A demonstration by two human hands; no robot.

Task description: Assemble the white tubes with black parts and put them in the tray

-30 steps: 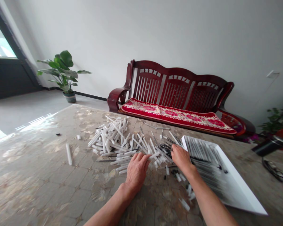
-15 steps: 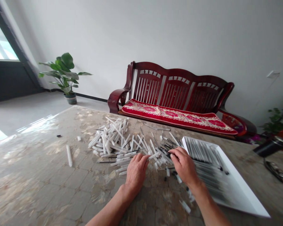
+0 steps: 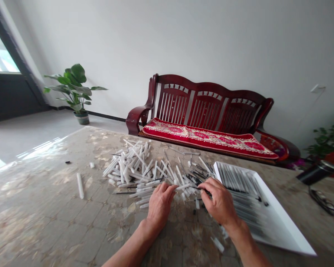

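My left hand (image 3: 160,204) pinches one end of a translucent white pen barrel (image 3: 182,187) between thumb and fingers. A thin dark rod (image 3: 194,187), perhaps a pen refill, runs from the barrel's right end to the closed fingertips of my right hand (image 3: 219,201). Whether the rod is inside the barrel or only touching it, I cannot tell. Beyond my hands lies a loose heap of white pen barrels (image 3: 133,159). Dark slim pen parts (image 3: 196,171) are scattered near my right fingers. Small clear caps (image 3: 217,244) lie closer to me.
At right, a shallow white box (image 3: 284,211) holds rows of pens. Past it are a black cylinder (image 3: 317,172) and glasses (image 3: 323,200). A single barrel (image 3: 80,185) lies left on the patterned tabletop (image 3: 58,222). Behind the table stand a wooden bench (image 3: 206,100) and potted plant (image 3: 77,87).
My right hand has shifted slightly; the dark rod now lines up with the barrel in my left hand. My left hand stays nearly in place. The view has moved slightly.
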